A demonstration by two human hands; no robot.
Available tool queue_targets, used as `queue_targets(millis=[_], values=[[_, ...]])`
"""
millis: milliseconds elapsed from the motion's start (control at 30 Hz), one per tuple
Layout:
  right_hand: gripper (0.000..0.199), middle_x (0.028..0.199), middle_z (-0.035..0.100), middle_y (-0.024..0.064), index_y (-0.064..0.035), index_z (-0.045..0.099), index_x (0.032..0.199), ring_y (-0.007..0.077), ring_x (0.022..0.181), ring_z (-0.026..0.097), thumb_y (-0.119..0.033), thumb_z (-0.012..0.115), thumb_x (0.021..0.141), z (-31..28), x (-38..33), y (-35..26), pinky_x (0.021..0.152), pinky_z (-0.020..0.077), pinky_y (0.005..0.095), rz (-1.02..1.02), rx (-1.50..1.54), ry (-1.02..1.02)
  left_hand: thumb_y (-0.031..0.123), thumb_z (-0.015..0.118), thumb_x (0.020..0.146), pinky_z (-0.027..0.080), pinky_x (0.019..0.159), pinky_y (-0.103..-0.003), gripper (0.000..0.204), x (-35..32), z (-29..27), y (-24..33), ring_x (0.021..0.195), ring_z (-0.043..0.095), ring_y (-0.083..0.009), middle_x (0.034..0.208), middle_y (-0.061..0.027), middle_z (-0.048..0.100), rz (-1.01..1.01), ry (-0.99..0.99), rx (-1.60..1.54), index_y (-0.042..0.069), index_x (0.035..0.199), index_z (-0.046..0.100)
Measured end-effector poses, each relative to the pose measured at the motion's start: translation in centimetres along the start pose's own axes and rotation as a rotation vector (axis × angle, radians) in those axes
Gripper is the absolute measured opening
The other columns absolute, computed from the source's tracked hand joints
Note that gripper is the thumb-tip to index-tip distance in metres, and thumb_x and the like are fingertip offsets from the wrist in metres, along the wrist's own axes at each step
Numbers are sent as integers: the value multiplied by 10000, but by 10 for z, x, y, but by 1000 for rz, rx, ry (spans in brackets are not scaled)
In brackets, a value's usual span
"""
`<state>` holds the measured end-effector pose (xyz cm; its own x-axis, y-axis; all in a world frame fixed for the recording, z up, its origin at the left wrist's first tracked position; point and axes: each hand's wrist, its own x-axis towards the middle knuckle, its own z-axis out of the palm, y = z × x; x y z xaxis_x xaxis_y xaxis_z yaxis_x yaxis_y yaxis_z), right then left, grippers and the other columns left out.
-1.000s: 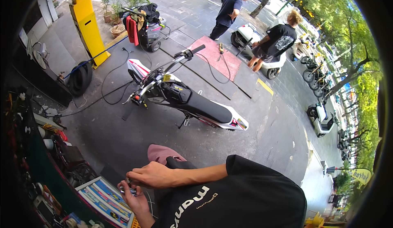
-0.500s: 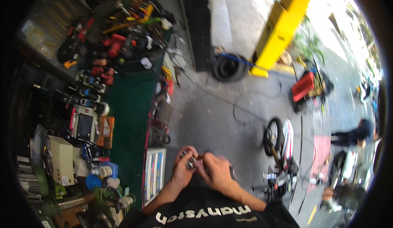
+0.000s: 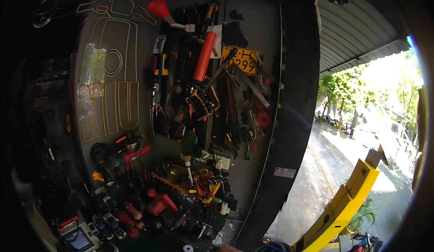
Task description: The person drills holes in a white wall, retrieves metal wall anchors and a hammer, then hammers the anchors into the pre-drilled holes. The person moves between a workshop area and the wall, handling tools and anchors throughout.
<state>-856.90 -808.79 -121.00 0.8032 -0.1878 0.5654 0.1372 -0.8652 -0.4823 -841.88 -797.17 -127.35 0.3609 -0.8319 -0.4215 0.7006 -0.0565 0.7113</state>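
Observation:
Neither of my hands shows clearly; a small skin-toned patch [image 3: 227, 249] at the lower edge is too cut off to identify. Ahead, tools hang on a dark wall: a red cylinder [image 3: 205, 56], wrenches [image 3: 249, 147] and a red funnel [image 3: 159, 8]. Below them, the cluttered workbench carries a red power tool [image 3: 161, 202], a brush [image 3: 188, 168] with pale bristles, an orange toothed rack [image 3: 171, 183] and several cordless tools [image 3: 131, 218]. A device with a screen [image 3: 77, 240] stands at its near left.
A dark post [image 3: 282, 134] divides the tool wall from the bright outdoor ground [image 3: 312, 179]. The yellow pillar [image 3: 346, 202] leans across the lower right, beside a green plant [image 3: 366, 213]. A corrugated awning [image 3: 361, 26] hangs above; a yellow plate [image 3: 242, 58] is on the wall.
The view has swung up from the floor and bench to the tool wall. My two hands, earlier together at a small metal part, have dropped out of clear sight.

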Motion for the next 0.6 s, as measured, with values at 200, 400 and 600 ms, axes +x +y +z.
queue_targets(millis=[200, 400, 600], values=[[466, 1303, 598, 182, -22, 518, 1426, 347, 1121, 681, -187, 625, 1003, -144, 489, 42, 909, 602, 456, -30, 1001, 43, 235, 628, 1031, 495, 718, -303, 183, 63, -38, 88, 845, 614, -145, 910, -17, 612, 87, 105, 26, 152, 1193, 605], [786, 1695, 240, 190, -105, 160, 1669, 461, 1311, 575, -362, 581, 1058, -222, 816, 34, 1005, 608, 510, -128, 1651, 194, 257, 654, 1020, 487, 685, -298, 213, 92, -57, 142, 802, 606, -139, 873, -12, 604, 153, 204, 36, 154, 1200, 609], [891, 1693, 232, 148, -310, 98, 1683, 474, 1321, 563, -600, 604, 1009, -220, 927, 15, 1017, 605, 516, -191, 2155, 119, 278, 681, 1008, 479, 651, -293, 244, 83, -76, 174, 758, 599, -133, 837, -8, 596, 238, 429, -50, 155, 1208, 613]])
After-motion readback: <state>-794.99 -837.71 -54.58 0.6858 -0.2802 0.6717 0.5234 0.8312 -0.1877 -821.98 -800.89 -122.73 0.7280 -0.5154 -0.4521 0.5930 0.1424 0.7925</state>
